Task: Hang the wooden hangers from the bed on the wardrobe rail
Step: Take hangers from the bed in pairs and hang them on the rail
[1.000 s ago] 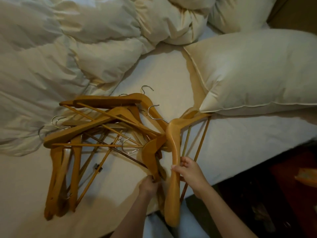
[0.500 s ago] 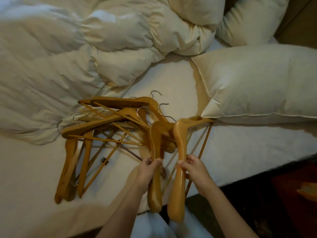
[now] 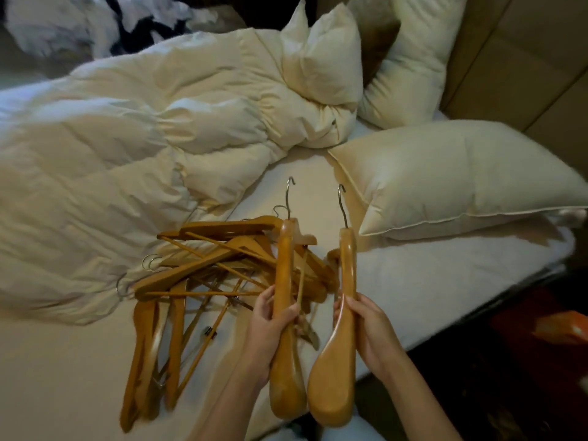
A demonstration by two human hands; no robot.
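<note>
Left hand: the left hand (image 3: 273, 326) is closed around the shoulder of one wooden hanger (image 3: 284, 300), fingers wrapped over the wood, thumb on the near side.
Right hand: the right hand (image 3: 366, 326) is closed around the shoulder of a second wooden hanger (image 3: 345, 297) in the same way.
How they are held: both hangers are lifted clear of the heap, seen edge-on, steel hooks (image 3: 289, 198) pointing up and away from the person. Judged from the task, this grip keeps the hooks free and apart, so they neither snag each other nor catch the heap, and are ready to go over a rail.
Heap: the remaining hangers (image 3: 203, 268) lie tangled on the bed (image 3: 429, 281), just left of the raised pair, crossing one another with bars and hooks interlocked. At least one carries small black clips (image 3: 208, 332).
Count, held: two hangers, one per hand.
Count, heap: about eight; the overlap makes an exact figure impossible.
Count, pillows: three in view. One large pillow (image 3: 461, 176) lies to the right of the hangers, and two more stand toward the headboard (image 3: 509, 58).
Duvet: one crumpled cream duvet (image 3: 127, 160) fills the left of the bed, its edge touching the heap.
Wardrobe rail: not in view.
Progress: judged early, since most hangers remain on the bed.
</note>
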